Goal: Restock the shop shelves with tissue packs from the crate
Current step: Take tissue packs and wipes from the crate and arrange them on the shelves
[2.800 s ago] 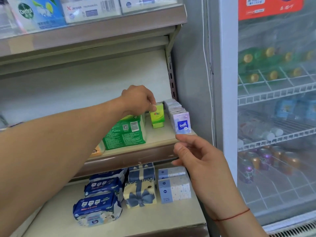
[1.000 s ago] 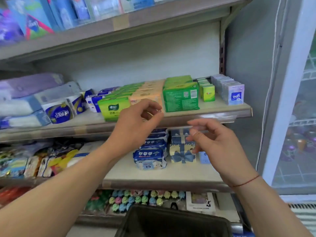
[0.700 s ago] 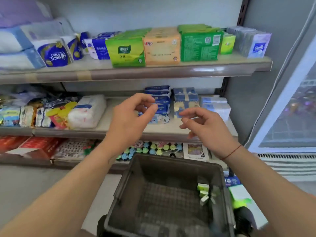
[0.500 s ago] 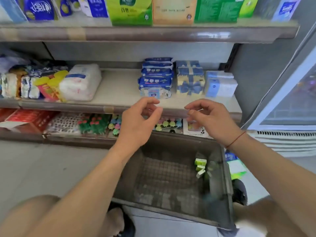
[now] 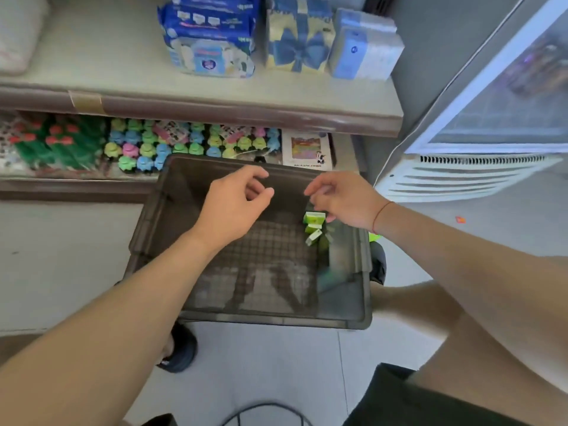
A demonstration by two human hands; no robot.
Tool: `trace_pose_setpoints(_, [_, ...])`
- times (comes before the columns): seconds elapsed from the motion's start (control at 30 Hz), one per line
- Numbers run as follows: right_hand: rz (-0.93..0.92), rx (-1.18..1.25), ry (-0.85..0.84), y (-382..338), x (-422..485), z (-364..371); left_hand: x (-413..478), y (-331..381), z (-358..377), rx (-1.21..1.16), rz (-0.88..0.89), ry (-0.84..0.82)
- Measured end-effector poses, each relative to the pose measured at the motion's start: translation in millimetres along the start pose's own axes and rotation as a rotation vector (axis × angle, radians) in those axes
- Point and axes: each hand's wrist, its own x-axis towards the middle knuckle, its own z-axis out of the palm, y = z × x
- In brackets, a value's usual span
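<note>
Tissue packs [image 5: 313, 224], small and green, lie clustered inside crate [image 5: 147, 229] near its right wall; crate sits on floor in front of shelf [image 5: 215, 112]. Your left hand [image 5: 233, 204] hovers over crate's far half, fingers loosely curled, holding nothing. Your right hand [image 5: 344, 201] hangs just above green packs, fingers relaxed, blurred, nothing gripped.

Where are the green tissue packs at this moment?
Head view: the green packs lie inside the crate, near its right wall, close under the right hand.
</note>
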Motion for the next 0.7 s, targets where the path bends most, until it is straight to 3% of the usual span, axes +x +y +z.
trace_pose_setpoints(0.2, [0.071, -0.308, -0.040, 55, 26, 28, 17, -42, 67, 0.108, -0.061, -0.207])
trace_pose_setpoints(0.4, [0.160, -0.551, -0.121, 103, 60, 48, 40, -77, 130, 0.047, -0.113, -0.273])
trace_pose_setpoints(0.7, [0.260, -0.594, -0.163, 138, 122, 82, 69, -122, 221, -0.071, -0.222, -0.347])
